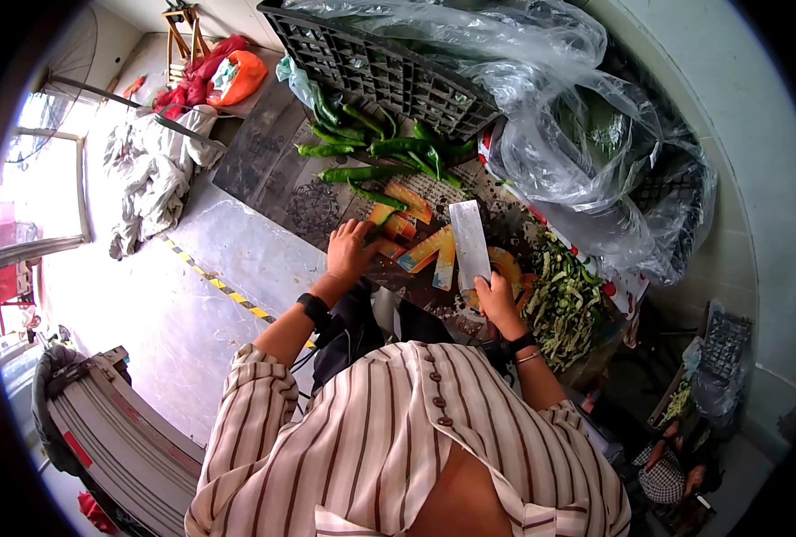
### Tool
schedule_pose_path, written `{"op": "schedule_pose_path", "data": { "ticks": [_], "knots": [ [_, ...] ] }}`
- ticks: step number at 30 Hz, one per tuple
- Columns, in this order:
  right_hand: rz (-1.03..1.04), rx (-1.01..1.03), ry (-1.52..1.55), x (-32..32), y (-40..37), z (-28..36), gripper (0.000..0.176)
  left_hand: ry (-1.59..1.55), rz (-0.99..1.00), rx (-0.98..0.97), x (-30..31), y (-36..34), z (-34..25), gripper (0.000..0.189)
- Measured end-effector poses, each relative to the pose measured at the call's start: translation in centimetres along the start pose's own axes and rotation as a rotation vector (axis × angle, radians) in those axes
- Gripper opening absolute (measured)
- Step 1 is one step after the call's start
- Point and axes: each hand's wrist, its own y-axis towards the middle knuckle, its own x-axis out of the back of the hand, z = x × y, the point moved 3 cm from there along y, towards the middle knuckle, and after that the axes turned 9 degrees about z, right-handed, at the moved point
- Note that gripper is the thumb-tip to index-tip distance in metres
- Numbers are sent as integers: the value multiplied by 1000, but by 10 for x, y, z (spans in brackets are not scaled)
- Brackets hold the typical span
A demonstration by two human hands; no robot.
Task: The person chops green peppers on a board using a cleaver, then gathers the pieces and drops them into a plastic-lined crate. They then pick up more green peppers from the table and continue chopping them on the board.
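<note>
My right hand [498,302] is wrapped round the handle of a cleaver [470,242], its broad metal blade pointing away from me over the board. My left hand [350,252] is at the near edge of the table, its thumb and fingers round the end of a green pepper [382,217]. Beneath the blade and the pepper lies a worn board with orange and blue printed patterns [423,253]. Several long whole green peppers [362,173] are piled beyond my left hand. Cut green pepper pieces [559,309] form a heap right of the cleaver.
A black plastic crate [389,76] stands behind the peppers. Clear plastic sheeting [559,134] covers a container at the right. On the floor at left are a crumpled grey cloth [156,170] and yellow-black tape [219,285]. Another person [662,474] is at lower right.
</note>
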Motion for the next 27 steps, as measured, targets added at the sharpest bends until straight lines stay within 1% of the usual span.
{"op": "schedule_pose_path", "data": {
  "ticks": [4,6,7,9,11,13,15,16,18,19,21,22,24,25,26,27],
  "knots": [
    [12,-16,-41,1,0,0,26,49,-18,-45,-4,4,3,30],
    [28,1,-46,1,1,2,26,123,30,-104,-4,3,3,31],
    [32,0,-50,1,0,4,26,120,28,-99,-3,1,3,31],
    [37,15,-29,1,-1,7,26,118,32,-148,-1,-2,3,31],
    [22,22,-101,0,3,-4,26,99,-7,-166,0,-4,3,29],
    [9,31,-176,0,5,0,26,80,-47,-180,5,-5,0,27],
    [-58,173,-339,-2,3,14,26,40,-147,-278,9,-8,-5,27],
    [-49,170,-349,-3,3,23,26,32,-150,-268,10,-10,-5,27],
    [-31,305,-466,-6,7,48,25,68,-129,-299,8,-14,-6,26],
    [-24,301,-474,-8,11,58,25,60,-131,-292,7,-15,-3,26],
    [39,415,-739,-19,19,82,22,69,-102,-304,3,-17,3,27],
    [47,412,-748,-23,25,91,22,60,-106,-297,4,-17,4,27],
    [116,502,-814,-36,34,110,18,64,-165,-327,5,-19,6,30],
    [155,490,-888,-41,39,117,15,55,-167,-317,2,-20,9,30],
    [165,487,-897,-45,45,120,15,29,-185,-328,-1,-20,12,29],
    [182,532,-941,-50,50,123,15,4,-204,-340,-2,-19,14,28]
  ]
}}
